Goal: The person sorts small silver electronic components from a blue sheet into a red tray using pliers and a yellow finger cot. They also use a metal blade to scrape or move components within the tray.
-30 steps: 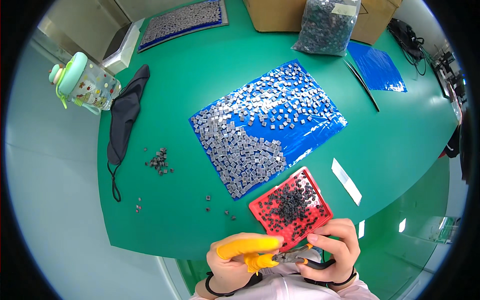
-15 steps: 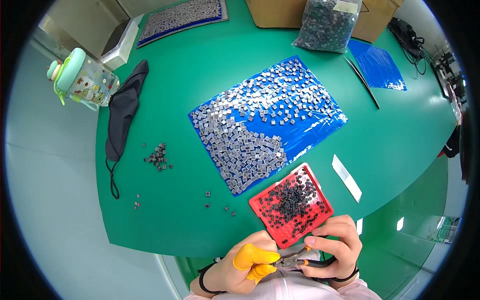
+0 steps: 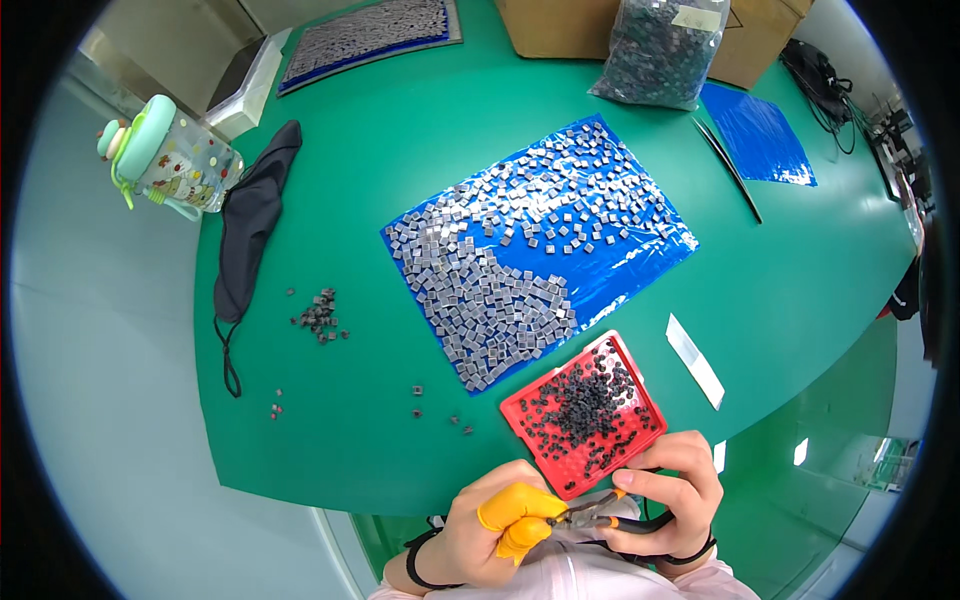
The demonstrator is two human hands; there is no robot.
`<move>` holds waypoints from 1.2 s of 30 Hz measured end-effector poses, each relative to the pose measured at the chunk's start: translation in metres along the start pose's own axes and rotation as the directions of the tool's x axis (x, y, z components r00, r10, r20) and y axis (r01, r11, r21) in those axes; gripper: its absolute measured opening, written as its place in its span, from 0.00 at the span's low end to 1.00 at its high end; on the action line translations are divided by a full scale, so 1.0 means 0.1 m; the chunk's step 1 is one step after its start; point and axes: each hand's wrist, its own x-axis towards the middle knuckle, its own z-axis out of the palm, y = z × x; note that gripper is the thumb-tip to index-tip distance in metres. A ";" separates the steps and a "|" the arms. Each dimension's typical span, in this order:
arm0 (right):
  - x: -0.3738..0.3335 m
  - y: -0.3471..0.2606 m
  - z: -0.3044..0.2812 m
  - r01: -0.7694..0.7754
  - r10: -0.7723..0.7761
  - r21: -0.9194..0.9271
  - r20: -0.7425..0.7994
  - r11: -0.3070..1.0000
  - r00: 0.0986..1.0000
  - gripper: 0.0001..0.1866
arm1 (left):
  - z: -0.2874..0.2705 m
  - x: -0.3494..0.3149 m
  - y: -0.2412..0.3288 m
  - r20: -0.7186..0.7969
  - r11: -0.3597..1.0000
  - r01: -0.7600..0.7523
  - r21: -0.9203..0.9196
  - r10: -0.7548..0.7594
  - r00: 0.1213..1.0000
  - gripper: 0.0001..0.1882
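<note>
My right hand (image 3: 675, 495) is wrapped round the handles of black and orange pliers (image 3: 640, 523), their jaws pointing left. My left hand (image 3: 480, 525), with yellow finger cots (image 3: 510, 508) on thumb and forefinger, pinches at the jaws; whatever is between those fingertips is too small and hidden to name. Just beyond both hands sits a red tray (image 3: 537, 460) of small black ring-like parts (image 3: 583, 408). Behind it, a blue sheet (image 3: 630, 270) carries many small silvery square pieces (image 3: 495, 310).
Loose dark pieces (image 3: 320, 318) lie left, with tiny pinkish bits (image 3: 277, 405) nearer. Black tweezers (image 3: 728, 170) and a white strip (image 3: 695, 362) are at right. A bag of parts (image 3: 660, 60), cardboard box (image 3: 555, 28), bottle (image 3: 185, 165) and dark cloth mask (image 3: 250, 225) stand or lie farther out.
My left hand has shifted slightly right and down, its fingertips still at the pliers' jaws. My right hand keeps its grip almost unmoved. The whole view has drifted slightly.
</note>
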 end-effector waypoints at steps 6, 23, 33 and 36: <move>0.03 -0.03 0.05 -0.026 0.024 -0.056 -0.024 0.998 0.999 0.24 | -0.03 -0.03 0.03 -0.115 0.990 0.048 0.131 -0.033 0.993 0.11; 0.05 0.01 0.03 -0.022 0.013 -0.224 -0.039 0.974 0.999 0.30 | -0.22 -0.08 0.10 -0.537 0.538 0.307 0.785 0.342 0.772 0.14; 0.04 0.04 0.01 -0.037 0.027 -0.228 -0.048 0.973 0.998 0.29 | -0.35 0.05 0.11 -0.566 0.553 0.344 0.759 0.299 0.768 0.12; 0.05 0.01 0.00 -0.043 0.036 -0.171 -0.040 0.984 0.999 0.28 | -0.22 -0.05 0.06 -0.630 0.804 0.167 0.571 0.299 0.716 0.11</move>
